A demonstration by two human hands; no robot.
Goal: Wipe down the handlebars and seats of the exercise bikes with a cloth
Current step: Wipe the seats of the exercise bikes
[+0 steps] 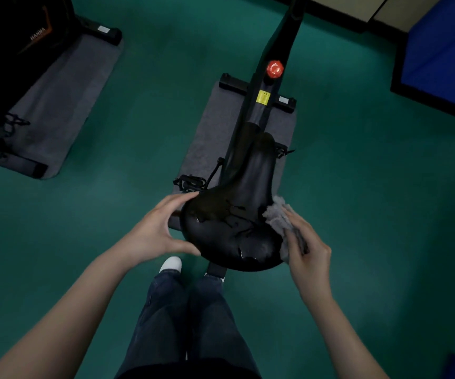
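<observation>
A black exercise-bike seat [232, 228], cracked and worn on top, fills the middle of the head view. My left hand [160, 228] grips its left rear edge, fingers over the top and thumb at the back rim. My right hand [307, 247] presses a crumpled grey cloth [278, 217] against the seat's right side, fingers lying over the cloth. The bike's frame [262, 105] runs away from me, with a red knob [274, 69] on it. The handlebars are out of view.
The bike stands on a grey mat [207, 138] on green floor. A second bike [15, 50] on its own mat sits at the far left. A blue padded block [445, 50] is at the upper right. My legs and a white shoe [171, 263] are below the seat.
</observation>
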